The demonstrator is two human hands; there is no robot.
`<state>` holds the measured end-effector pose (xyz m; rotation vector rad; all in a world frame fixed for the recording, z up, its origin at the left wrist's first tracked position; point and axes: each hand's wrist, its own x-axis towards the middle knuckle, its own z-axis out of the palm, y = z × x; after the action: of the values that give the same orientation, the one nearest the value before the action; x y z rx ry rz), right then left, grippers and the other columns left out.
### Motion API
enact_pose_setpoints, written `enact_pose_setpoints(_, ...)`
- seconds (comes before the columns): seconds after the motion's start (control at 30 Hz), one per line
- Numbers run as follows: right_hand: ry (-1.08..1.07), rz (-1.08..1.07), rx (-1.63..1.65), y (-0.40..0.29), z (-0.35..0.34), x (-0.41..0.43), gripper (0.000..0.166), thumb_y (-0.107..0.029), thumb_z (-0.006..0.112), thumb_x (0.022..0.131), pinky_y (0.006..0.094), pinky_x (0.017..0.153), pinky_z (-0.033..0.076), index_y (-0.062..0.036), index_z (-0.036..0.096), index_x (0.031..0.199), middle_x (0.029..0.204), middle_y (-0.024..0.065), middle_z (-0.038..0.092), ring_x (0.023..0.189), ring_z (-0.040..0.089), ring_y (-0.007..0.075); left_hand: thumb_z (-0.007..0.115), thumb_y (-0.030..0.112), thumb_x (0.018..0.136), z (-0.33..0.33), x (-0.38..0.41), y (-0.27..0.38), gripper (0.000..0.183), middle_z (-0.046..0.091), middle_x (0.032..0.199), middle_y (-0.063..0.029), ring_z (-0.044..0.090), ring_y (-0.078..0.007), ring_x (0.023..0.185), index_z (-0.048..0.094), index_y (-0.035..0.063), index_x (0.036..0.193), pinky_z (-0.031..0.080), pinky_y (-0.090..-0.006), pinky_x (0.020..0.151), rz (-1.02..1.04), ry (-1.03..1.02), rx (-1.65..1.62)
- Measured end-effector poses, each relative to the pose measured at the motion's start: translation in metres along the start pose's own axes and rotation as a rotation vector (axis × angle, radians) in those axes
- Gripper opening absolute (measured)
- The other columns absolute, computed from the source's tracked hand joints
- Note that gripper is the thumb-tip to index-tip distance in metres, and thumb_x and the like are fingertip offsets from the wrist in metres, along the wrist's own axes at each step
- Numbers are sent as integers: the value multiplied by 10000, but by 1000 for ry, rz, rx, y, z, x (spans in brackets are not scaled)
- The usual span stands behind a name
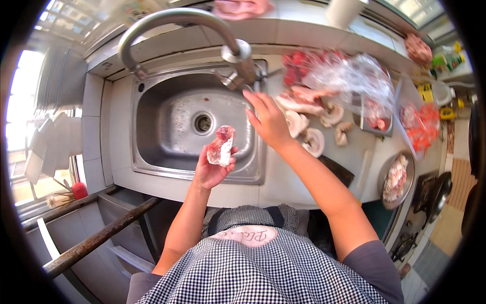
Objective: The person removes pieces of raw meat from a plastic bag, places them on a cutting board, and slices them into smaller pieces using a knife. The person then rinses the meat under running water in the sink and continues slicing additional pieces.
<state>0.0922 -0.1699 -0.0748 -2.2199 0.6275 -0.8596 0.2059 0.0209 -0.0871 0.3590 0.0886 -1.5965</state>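
Note:
A piece of raw meat with a white fatty side (221,146) rests in my left hand (214,171), above the near edge of the stainless steel sink (182,102). My right hand (269,121) reaches over the sink's right rim with fingers apart, just below the faucet handle (230,81); whether a fingertip touches the faucet I cannot tell. The tall curved faucet (182,14) arches over the sink. Right of my right hand, slabs of raw meat (302,100) and curled pale pieces (314,141) lie on a cutting board (349,155).
A dark cleaver blade (337,171) lies on the board's near part. Clear plastic bags (353,78) and a metal tray of meat (376,117) stand behind. Farther right are a metal bowl of meat pieces (396,178) and a gas stove (406,243). A rusty rail (102,235) runs at lower left.

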Motion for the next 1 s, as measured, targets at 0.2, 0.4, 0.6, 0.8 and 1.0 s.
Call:
enact_pose_setpoints(0.2,133,-74,-231,4,104,86,626,-231,633,770,395,849,446,-107,351,1315,1143,162,478,1008,519,327,521,463,856,-18,12,63,560,535,1130,-133,574,-183,863,426,86,1260,501,-319,782,253,167,103)
enact_pose_setpoints(0.4,-308,298,-606,8,134,125,447,-210,603,771,393,591,513,-125,451,1183,868,144,607,701,635,304,417,379,916,-38,44,122,427,565,1110,-95,574,-155,893,451,105,1241,476,-290,792,329,258,156)
enact_pose_setpoints(0.6,-299,200,-740,9,137,131,415,-139,584,744,401,687,493,-92,489,1145,907,169,581,764,617,288,445,254,921,-75,80,160,318,559,1113,-42,557,-154,922,456,155,1223,460,-295,798,418,267,166)
enact_pose_setpoints(0.8,-112,160,-45,-33,171,110,394,-98,610,765,355,806,444,-21,510,1138,1000,145,538,891,563,249,528,111,867,-85,84,175,355,568,1090,-26,565,-182,983,442,197,1200,483,-361,810,443,386,295)
enact_pose_setpoints(1.0,-250,732,727,-64,203,86,322,-78,457,888,285,873,418,7,506,1195,1123,118,565,1021,549,178,470,348,909,-129,66,161,330,552,1058,7,544,-161,951,428,226,1212,465,-357,804,338,476,90)
